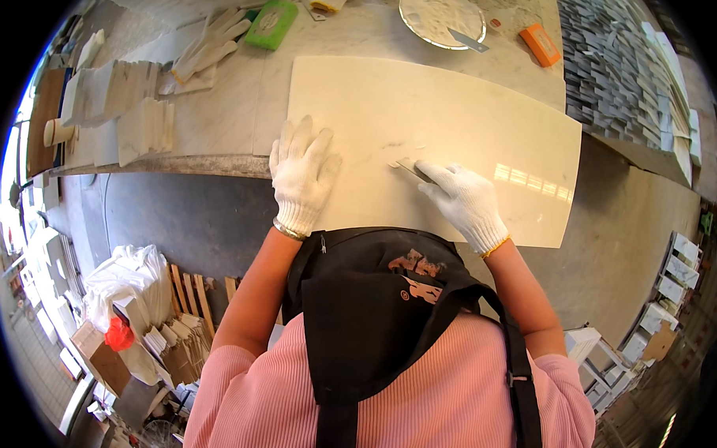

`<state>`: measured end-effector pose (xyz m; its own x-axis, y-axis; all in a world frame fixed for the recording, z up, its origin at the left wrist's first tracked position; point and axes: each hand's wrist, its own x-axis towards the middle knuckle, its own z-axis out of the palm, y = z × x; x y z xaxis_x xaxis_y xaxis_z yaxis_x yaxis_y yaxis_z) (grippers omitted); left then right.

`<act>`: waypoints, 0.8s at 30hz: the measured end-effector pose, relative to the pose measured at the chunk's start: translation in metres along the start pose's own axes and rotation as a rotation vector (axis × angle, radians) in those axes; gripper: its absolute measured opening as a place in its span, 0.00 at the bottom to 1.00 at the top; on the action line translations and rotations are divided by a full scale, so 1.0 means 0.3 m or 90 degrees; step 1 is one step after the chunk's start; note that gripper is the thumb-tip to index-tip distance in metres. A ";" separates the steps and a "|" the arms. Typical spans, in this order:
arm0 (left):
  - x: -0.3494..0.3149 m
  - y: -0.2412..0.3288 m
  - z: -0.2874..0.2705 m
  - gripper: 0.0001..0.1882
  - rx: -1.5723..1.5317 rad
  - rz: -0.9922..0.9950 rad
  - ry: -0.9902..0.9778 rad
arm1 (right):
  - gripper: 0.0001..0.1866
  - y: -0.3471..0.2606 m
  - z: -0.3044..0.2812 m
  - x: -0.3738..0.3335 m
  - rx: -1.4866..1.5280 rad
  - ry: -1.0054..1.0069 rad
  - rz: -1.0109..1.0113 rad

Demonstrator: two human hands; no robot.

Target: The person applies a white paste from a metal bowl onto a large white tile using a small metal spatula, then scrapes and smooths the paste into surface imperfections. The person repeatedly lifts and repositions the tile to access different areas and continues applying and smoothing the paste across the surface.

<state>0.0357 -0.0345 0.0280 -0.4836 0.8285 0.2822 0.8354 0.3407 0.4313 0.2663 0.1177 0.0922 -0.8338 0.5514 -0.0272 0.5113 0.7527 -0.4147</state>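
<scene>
My left hand (302, 175), in a white knit glove, lies flat with fingers spread on a pale, glossy stone slab (363, 98). In my right hand (466, 200), also gloved, is a small putty knife (412, 170), its blade angled low against the slab. Next to the blade tip is a small pale dab of paste (393, 164). Faint marks show on the slab just beyond it. Farther back stands a round bowl (402, 24) of whitish powder or paste, with a second flat metal blade (468, 41) resting across its rim.
A green box (271, 24) and spare gloves (209, 49) lie at the back left, near stacked stone pieces (110, 93). An orange box (540, 45) sits right of the bowl. Many grey strips (617, 67) fill the far right. The slab overhangs the bench's front edge (218, 165).
</scene>
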 end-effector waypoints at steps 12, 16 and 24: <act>0.089 0.279 -0.099 0.27 -1.010 -0.524 -0.365 | 0.29 -0.120 -0.073 0.121 0.243 0.034 -0.108; 0.043 0.163 -0.069 0.26 -0.964 -0.636 -0.279 | 0.21 0.138 -0.180 0.196 0.430 0.152 0.203; -0.029 0.060 -0.084 0.28 -0.868 -0.724 -0.189 | 0.42 0.684 -0.217 0.600 0.325 0.342 0.319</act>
<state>0.0483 -0.0468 0.0549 -0.4219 0.5699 -0.7052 -0.6926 0.2994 0.6563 0.2346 0.3949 0.0613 -0.2624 0.9629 0.0624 0.5276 0.1974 -0.8262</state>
